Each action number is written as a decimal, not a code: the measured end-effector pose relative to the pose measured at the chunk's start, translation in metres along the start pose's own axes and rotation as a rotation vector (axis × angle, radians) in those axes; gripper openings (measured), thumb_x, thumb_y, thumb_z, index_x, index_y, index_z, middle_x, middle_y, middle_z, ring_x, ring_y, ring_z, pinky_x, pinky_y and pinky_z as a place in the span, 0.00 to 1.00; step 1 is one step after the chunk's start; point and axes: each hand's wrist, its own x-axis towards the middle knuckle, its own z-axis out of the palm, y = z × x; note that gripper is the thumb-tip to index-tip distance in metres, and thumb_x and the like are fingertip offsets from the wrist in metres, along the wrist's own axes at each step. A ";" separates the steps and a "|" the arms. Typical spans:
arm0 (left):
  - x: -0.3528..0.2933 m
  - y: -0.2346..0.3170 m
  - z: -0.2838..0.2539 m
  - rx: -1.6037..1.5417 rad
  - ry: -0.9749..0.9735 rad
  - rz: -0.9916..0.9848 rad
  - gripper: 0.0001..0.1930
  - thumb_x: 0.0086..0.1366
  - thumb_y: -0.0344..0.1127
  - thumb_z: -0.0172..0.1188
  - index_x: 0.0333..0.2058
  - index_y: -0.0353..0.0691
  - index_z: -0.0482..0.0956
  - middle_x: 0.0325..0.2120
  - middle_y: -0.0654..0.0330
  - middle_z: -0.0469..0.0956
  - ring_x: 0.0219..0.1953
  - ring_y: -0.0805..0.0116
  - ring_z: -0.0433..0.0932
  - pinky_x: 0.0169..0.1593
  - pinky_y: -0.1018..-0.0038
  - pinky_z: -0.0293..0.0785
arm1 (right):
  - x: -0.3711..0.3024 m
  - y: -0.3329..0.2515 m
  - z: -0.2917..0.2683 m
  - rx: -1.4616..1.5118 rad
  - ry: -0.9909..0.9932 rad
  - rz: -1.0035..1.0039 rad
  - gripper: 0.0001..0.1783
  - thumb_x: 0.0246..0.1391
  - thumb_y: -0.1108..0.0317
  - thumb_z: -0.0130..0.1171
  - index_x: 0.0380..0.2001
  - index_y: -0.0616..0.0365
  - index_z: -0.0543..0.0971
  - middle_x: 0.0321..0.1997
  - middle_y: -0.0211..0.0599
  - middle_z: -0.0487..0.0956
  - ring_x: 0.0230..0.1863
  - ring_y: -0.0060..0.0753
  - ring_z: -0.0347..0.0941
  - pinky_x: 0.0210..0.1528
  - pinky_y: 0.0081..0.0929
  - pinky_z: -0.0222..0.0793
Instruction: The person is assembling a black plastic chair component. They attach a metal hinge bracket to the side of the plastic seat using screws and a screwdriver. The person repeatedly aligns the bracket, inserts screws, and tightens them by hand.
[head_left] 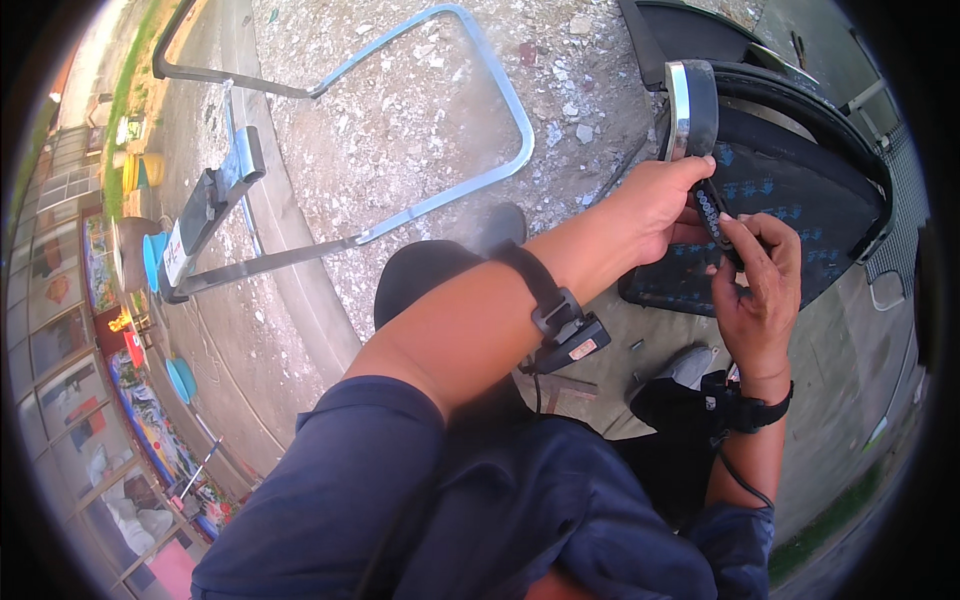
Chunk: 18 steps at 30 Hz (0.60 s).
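Observation:
My left hand (660,205) is closed around the lower part of a curved armrest-like piece (693,110), chrome along one edge and dark on the other. Its thumb lies against the piece's side. Below that thumb runs a narrow black strip (711,212) with a row of ring shapes. My right hand (762,268) pinches the strip's lower end between thumb and fingers. Whether strip and armrest are joined cannot be seen behind my left hand. Just beyond both hands lies a black chair seat (810,190), its dark underside covered with small blue printed marks.
A bent chrome chair frame (520,110) stands on the left, with a black armrest (212,210) on it. White flakes litter the concrete ground (400,130). Another black chair part (700,30) is at the far right. My shoe (690,367) rests below the seat.

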 end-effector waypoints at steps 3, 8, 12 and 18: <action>0.005 -0.003 -0.004 -0.059 0.016 0.017 0.10 0.70 0.39 0.53 0.41 0.39 0.74 0.32 0.58 0.79 0.34 0.62 0.81 0.41 0.60 0.79 | -0.003 -0.002 0.003 -0.021 0.011 0.055 0.31 0.40 0.87 0.59 0.51 0.54 0.80 0.47 0.40 0.74 0.45 0.37 0.75 0.43 0.29 0.76; 0.007 -0.008 -0.004 -0.145 0.054 0.058 0.07 0.68 0.32 0.49 0.39 0.34 0.72 0.32 0.57 0.76 0.33 0.61 0.80 0.41 0.59 0.79 | -0.017 0.001 0.006 0.241 0.019 0.517 0.34 0.45 0.60 0.76 0.53 0.61 0.74 0.50 0.40 0.76 0.42 0.31 0.76 0.41 0.25 0.75; 0.009 -0.010 -0.006 -0.193 0.050 0.066 0.07 0.69 0.29 0.46 0.40 0.32 0.70 0.33 0.54 0.76 0.33 0.59 0.80 0.40 0.59 0.81 | -0.018 -0.002 0.013 0.200 -0.025 0.556 0.34 0.44 0.61 0.77 0.54 0.60 0.74 0.50 0.40 0.76 0.40 0.30 0.76 0.40 0.24 0.75; 0.019 -0.017 -0.014 -0.252 -0.012 0.013 0.11 0.70 0.30 0.44 0.38 0.28 0.72 0.32 0.50 0.77 0.33 0.56 0.81 0.40 0.58 0.82 | -0.009 -0.019 0.021 0.043 0.024 0.220 0.35 0.38 0.75 0.70 0.55 0.60 0.74 0.49 0.42 0.77 0.45 0.37 0.77 0.42 0.28 0.77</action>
